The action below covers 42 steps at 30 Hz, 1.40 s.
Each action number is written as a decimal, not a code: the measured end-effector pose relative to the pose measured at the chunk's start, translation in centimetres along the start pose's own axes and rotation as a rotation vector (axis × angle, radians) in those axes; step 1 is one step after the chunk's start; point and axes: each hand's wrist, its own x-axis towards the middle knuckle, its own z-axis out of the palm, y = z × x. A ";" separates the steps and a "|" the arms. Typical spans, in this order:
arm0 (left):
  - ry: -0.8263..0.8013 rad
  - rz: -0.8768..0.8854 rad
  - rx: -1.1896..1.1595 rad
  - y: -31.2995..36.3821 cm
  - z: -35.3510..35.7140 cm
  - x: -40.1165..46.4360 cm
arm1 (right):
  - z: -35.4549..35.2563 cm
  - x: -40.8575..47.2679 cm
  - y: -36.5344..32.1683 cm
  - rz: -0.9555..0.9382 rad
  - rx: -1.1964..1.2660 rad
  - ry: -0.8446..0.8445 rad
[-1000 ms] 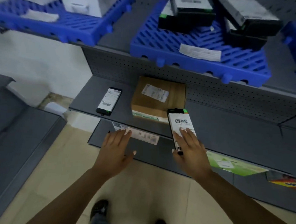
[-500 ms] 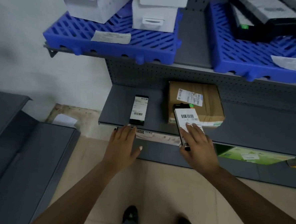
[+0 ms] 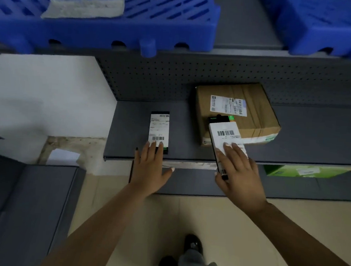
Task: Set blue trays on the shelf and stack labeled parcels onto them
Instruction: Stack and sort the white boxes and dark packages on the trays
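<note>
A slim black parcel with a white barcode label (image 3: 223, 135) is gripped in my right hand (image 3: 240, 173), tilted, its far end over the front of a brown cardboard box (image 3: 251, 119) on the grey middle shelf (image 3: 130, 117). A second slim black labeled parcel (image 3: 159, 127) lies flat on that shelf. My left hand (image 3: 152, 168) is open, palm down, fingertips touching this parcel's near end. Two blue grid trays (image 3: 106, 32) (image 3: 325, 24) sit on the upper shelf, the left one carrying a white paper strip (image 3: 83, 7).
A perforated grey back panel (image 3: 173, 79) stands behind the middle shelf. On the lower shelf lie a white labeled item (image 3: 189, 165) and a green flat box (image 3: 308, 171). Grey shelving panels (image 3: 22, 205) lie at the left. My feet (image 3: 190, 244) stand on the beige tiled floor.
The view moved closer to the shelves. My left hand reached forward and now touches the slim parcel on the shelf. My right hand still holds its parcel near the brown box.
</note>
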 end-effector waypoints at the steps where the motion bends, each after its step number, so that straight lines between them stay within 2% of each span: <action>1: 0.013 0.004 -0.008 -0.1 0.6 1.1 | 0.7 0.3 0.5 -0.006 -0.002 0.020; 7: 0.059 0.043 -0.004 0.0 4.1 7.4 | 4.4 2.5 3.5 -0.054 -0.052 0.099; 14: 0.003 -0.133 0.049 -0.9 7.8 11.5 | 6.4 4.0 4.9 -0.064 -0.052 0.185; 19: 0.036 -0.157 -0.010 -0.5 7.8 11.3 | 6.4 3.8 5.0 -0.065 -0.039 0.198; 24: 0.162 -0.025 0.027 0.7 3.9 7.0 | 2.5 1.9 3.7 -0.051 -0.016 0.148; 32: 0.171 0.176 0.053 3.0 -7.6 -3.3 | -8.7 -3.5 0.4 -0.008 0.046 0.087; 37: 0.254 0.279 0.076 4.6 -14.9 -8.1 | -14.4 -7.0 -1.4 -0.025 0.064 0.110; 42: 0.329 0.342 0.096 7.5 -18.6 -12.3 | -18.6 -11.0 -1.3 -0.067 0.028 0.160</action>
